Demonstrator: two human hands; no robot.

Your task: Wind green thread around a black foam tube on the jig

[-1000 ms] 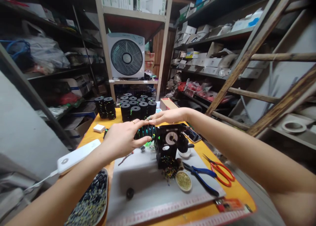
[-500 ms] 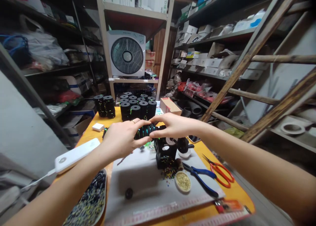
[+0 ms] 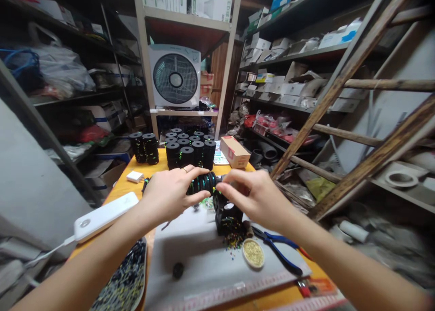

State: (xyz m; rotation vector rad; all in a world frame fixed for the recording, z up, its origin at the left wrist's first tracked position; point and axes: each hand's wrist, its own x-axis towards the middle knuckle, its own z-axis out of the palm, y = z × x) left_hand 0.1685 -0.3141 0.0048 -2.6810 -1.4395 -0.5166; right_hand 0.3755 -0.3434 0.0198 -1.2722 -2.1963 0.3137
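Note:
My left hand [image 3: 170, 191] is wrapped round a row of black reels with green flecks [image 3: 202, 183], held sideways against a small black machine [image 3: 227, 213]. To the right, my right hand [image 3: 253, 195] covers the machine's top with fingers curled and pinched near the end of the reel row; what they grip is hidden. The machine stands on a grey mat [image 3: 204, 252] on the yellow table [image 3: 132, 186]. Loose coloured beads lie at the machine's foot.
Stacks of black reels [image 3: 188, 150] stand at the table's far end beside a cardboard box [image 3: 234, 151]. A white power bank [image 3: 105, 216], a tray of beads [image 3: 125, 279], a dish of gold beads [image 3: 253, 253], blue pliers [image 3: 278, 252] lie nearby. Wooden ladder [image 3: 356, 102] at right.
My right hand has drawn back from beyond the machine to rest over its top, near the reels. The left hand has kept its grip. The camera has shifted slightly.

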